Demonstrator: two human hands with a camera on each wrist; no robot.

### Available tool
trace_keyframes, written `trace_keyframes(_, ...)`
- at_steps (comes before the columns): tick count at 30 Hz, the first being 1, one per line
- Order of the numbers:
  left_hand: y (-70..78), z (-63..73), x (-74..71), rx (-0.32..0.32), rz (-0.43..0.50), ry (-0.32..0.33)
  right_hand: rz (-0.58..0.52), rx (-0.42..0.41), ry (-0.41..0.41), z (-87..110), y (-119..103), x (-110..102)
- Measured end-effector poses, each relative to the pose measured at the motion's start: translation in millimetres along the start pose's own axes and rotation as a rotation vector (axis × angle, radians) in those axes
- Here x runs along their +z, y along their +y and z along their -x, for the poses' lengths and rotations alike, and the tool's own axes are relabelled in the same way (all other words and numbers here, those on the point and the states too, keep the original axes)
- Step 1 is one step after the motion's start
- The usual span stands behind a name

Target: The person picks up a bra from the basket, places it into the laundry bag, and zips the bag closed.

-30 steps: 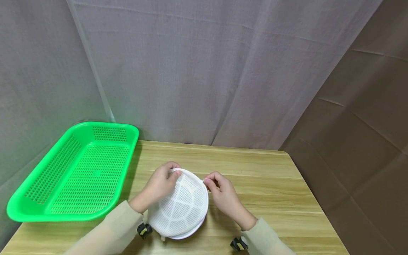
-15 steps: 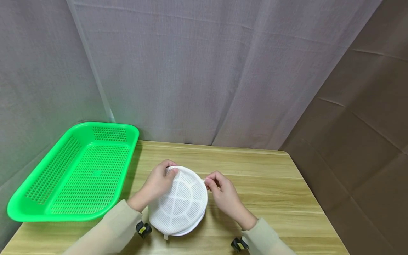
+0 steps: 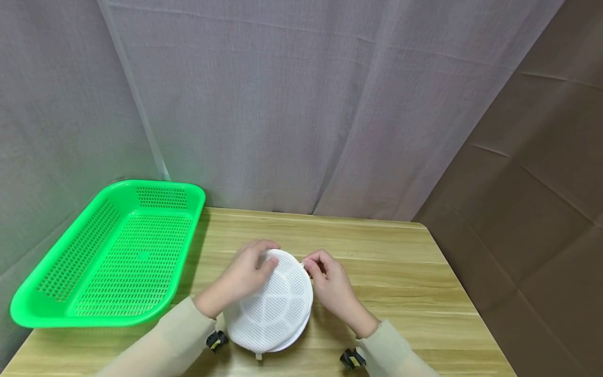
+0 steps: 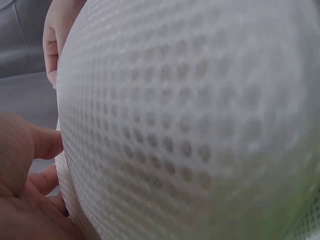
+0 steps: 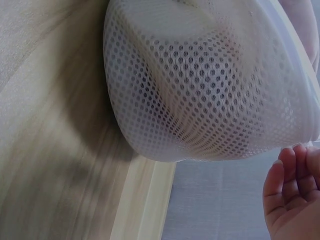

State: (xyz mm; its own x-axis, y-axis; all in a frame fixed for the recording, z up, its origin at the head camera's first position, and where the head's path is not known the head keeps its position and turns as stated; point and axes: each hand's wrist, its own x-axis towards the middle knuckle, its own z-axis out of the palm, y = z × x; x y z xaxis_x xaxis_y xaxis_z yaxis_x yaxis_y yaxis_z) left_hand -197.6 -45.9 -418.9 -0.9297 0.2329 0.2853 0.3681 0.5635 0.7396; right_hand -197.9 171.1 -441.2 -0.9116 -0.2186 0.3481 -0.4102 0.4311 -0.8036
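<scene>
A round white mesh laundry bag [image 3: 275,309] stands on the wooden table in the head view, its lid facing up and toward me. My left hand [image 3: 247,272] holds its upper left rim, thumb on the mesh and fingers behind the edge. At the upper right rim, my right hand [image 3: 332,283] pinches something small, perhaps the zipper pull; the fingertips cover it. Mesh [image 4: 175,120] fills most of the left wrist view. In the right wrist view the bag's side [image 5: 200,90] bulges and creases, with the right fingers [image 5: 292,175] at its rim.
A green plastic basket [image 3: 188,251] with slotted walls stands at the table's left. The wooden table [image 3: 400,283] ends at a grey curtain [image 3: 282,104] behind and a brown cloth wall [image 3: 532,209] on the right.
The bag has shifted slightly left, then right, turning a little so its small bottom tab sits further right. My left hand moved along with it; the right hand stayed nearly in place.
</scene>
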Motion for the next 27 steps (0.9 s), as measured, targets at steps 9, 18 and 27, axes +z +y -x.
trace_keyframes(9,2.0,-0.2,3.9,0.007,-0.050,-0.019,-0.025,0.000,-0.003,0.2,-1.2,-0.1)
trace_keyframes(18,-0.6,-2.2,6.1,0.002,-0.058,-0.014,-0.035,0.009,-0.011,1.5,-5.8,-1.5)
trace_keyframes(27,-2.9,-2.4,7.7,-0.041,-0.036,-0.013,-0.008,-0.024,-0.026,3.1,-0.2,-2.9)
